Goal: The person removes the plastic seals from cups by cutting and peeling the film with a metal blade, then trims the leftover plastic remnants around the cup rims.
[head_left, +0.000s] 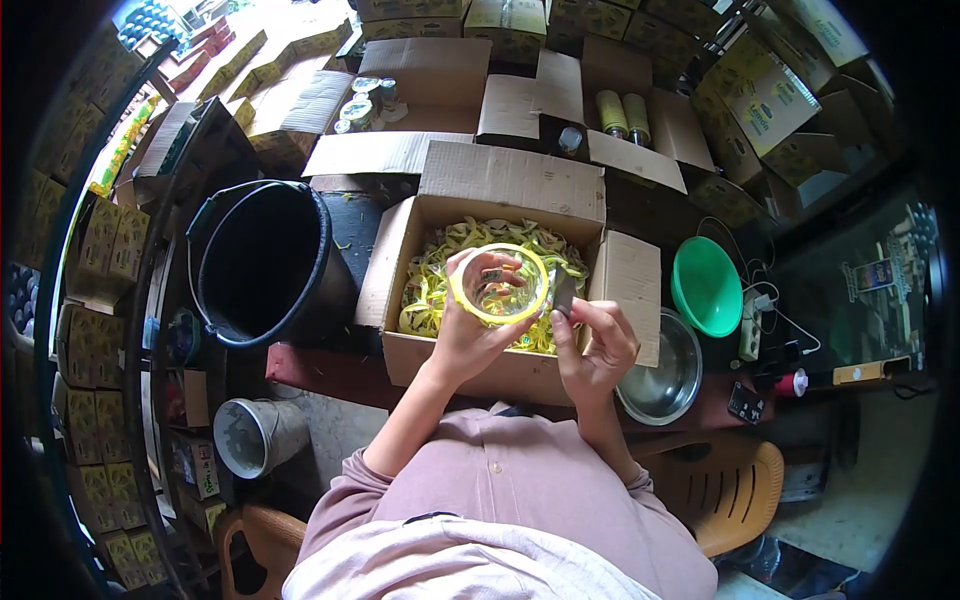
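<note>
My left hand (463,325) is wrapped round a clear round container (507,285) with a yellow rim, its opening facing up toward me. Just to its right, my right hand (597,345) pinches a small dark flat piece (563,289) between thumb and fingers, close to the rim. Both hands are above an open cardboard box (400,262) filled with yellow-green strips or wrappers (428,285). What exactly the dark piece is cannot be made out.
A black bucket (262,265) stands left of the box; a grey bucket (250,440) is lower left. At right are a green bowl (707,287), a metal bowl (662,375) and a power strip (750,335). Open boxes (430,85) with jars lie behind.
</note>
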`<action>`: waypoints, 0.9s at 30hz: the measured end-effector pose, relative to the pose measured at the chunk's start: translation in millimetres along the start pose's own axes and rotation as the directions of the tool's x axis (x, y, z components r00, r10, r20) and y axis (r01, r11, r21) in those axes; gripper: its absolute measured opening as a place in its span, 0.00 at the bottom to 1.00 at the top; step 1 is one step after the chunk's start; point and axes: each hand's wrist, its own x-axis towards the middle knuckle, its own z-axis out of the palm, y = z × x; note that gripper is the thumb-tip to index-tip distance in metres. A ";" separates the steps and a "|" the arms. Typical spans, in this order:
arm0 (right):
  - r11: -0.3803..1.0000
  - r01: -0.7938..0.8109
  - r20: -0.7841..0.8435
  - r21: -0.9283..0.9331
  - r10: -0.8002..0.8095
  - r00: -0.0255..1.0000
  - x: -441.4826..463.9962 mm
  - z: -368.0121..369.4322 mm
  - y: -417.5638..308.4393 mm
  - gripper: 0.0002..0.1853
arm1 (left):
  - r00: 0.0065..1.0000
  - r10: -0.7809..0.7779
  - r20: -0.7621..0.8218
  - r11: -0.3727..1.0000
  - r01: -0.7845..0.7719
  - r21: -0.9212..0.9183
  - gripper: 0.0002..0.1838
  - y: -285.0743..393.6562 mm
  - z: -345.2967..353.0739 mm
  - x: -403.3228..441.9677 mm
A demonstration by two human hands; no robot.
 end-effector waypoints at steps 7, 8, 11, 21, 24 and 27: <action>0.999 0.029 -0.007 -0.027 -0.029 1.000 9.5 0.8 2.0 0.11 | 0.982 0.146 0.122 0.984 -0.156 0.080 0.40 5.4 -6.6 -7.9; 0.999 0.033 -0.035 -0.034 -0.034 0.999 9.5 0.3 0.6 0.11 | 0.978 0.160 0.130 0.979 -0.175 0.109 0.40 4.4 -6.6 -8.2; 0.997 0.053 -0.089 -0.049 -0.057 0.994 5.6 0.5 -3.9 0.11 | 0.984 0.179 0.019 0.982 -0.179 0.059 0.40 8.6 1.5 -5.7; 0.982 0.178 -0.042 -0.061 -0.181 0.983 -6.3 4.8 -11.6 0.11 | 0.990 0.117 -0.078 0.986 -0.107 0.130 0.41 11.1 7.6 -11.9; 0.978 0.190 -0.050 -0.092 -0.195 0.980 -5.9 5.7 -13.1 0.11 | 0.987 0.139 -0.078 0.967 -0.118 0.228 0.41 14.1 8.1 -12.0; 0.975 0.187 -0.048 -0.121 -0.194 0.980 -3.9 5.6 -13.1 0.11 | 0.987 0.158 -0.022 0.947 -0.145 0.287 0.41 15.2 8.2 -13.3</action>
